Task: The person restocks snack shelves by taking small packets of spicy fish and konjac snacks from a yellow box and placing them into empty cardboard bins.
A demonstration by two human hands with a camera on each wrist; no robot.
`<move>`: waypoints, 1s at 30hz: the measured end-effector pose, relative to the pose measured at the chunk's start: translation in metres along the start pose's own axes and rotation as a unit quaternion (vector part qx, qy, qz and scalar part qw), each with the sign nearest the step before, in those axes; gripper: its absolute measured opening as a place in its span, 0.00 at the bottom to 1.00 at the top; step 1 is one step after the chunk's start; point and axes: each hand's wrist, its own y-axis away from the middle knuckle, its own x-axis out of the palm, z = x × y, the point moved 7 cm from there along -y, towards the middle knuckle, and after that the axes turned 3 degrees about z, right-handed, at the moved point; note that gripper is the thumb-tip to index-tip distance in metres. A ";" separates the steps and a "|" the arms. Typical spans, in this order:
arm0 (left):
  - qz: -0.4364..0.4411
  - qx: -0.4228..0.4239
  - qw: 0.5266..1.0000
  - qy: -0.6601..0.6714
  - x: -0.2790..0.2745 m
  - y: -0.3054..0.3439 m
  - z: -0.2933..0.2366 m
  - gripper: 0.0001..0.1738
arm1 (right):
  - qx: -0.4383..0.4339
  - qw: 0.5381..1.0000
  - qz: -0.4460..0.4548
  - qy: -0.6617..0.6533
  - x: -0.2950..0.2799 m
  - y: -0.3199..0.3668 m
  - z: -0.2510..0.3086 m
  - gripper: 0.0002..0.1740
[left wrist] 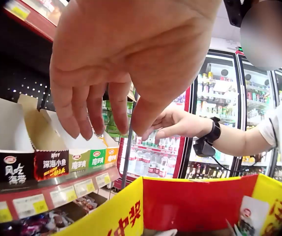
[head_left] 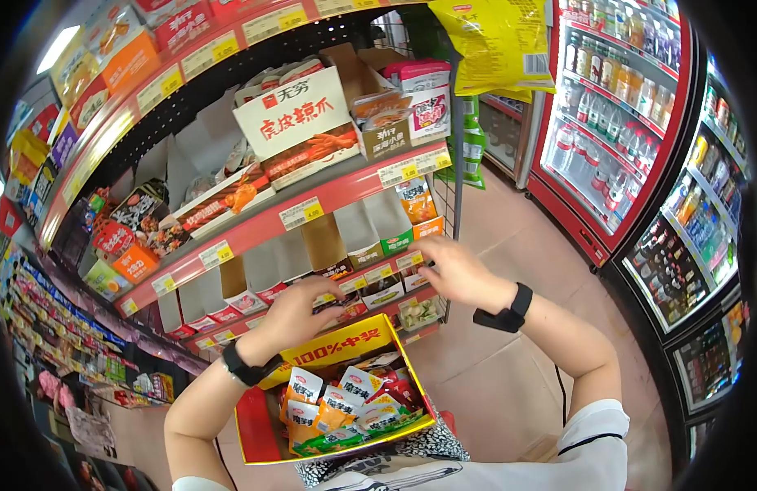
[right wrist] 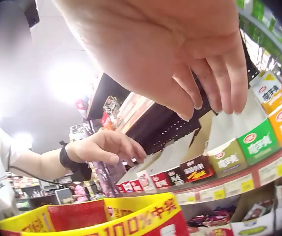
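A yellow and red box point(head_left: 256, 425) holding several orange, green, white and red snack packets point(head_left: 336, 409) rests against the person's lap. Above its left rear edge hovers the left hand point(head_left: 301, 315), fingers loosely bent, holding nothing. The right hand point(head_left: 460, 274) is raised in front of the shelf's right end, near the green carton point(head_left: 396, 241) and the orange carton point(head_left: 428, 228), also holding nothing. Both hands show relaxed, slightly bent fingers in the left wrist view, the left one point(left wrist: 131, 64) large in front. The right wrist view shows the right hand point(right wrist: 180, 54) above the carton row.
Shelves with a red price rail point(head_left: 345, 196) carry open cartons, several of them with no packets visible. Yellow bags point(head_left: 493, 49) hang at the shelf's right end. Drink fridges point(head_left: 607, 123) stand along the right, across a tiled floor point(head_left: 493, 385).
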 end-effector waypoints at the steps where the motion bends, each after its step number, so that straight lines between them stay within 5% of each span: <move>1: -0.006 -0.002 1.000 0.018 0.002 -0.013 0.003 0.12 | 0.002 0.999 -0.029 0.030 -0.005 -0.002 -0.008 0.20; 4: 0.025 -0.018 1.000 -0.009 0.010 -0.049 0.013 0.14 | -0.009 0.993 -0.094 0.065 -0.015 -0.010 -0.019 0.21; 7: 0.026 -0.045 0.999 -0.006 0.013 -0.079 0.017 0.15 | 0.042 0.990 -0.070 0.111 -0.008 -0.033 -0.043 0.28; 10: -0.027 0.020 0.995 -0.097 0.014 -0.108 0.026 0.16 | 0.034 0.986 -0.081 0.143 0.002 -0.062 -0.067 0.28; 13: -0.042 -0.018 0.993 -0.106 0.014 -0.130 0.039 0.20 | -0.043 0.942 -0.218 0.251 0.005 -0.089 -0.079 0.19; 20: -0.121 -0.145 0.972 -0.139 0.016 -0.178 0.100 0.21 | -0.040 0.947 -0.227 0.224 0.027 -0.130 -0.117 0.16; 24: -0.101 -0.137 0.968 -0.185 0.015 -0.195 0.071 0.26 | -0.071 0.934 -0.267 0.228 0.017 -0.122 -0.109 0.16; 26: -0.103 -0.129 0.962 -0.218 0.014 -0.204 0.067 0.23 | -0.012 0.952 -0.189 0.239 0.020 -0.122 -0.112 0.17; 30: -0.121 -0.146 0.964 -0.189 0.021 -0.216 0.077 0.21 | 0.021 0.931 -0.215 0.294 0.015 -0.100 -0.097 0.19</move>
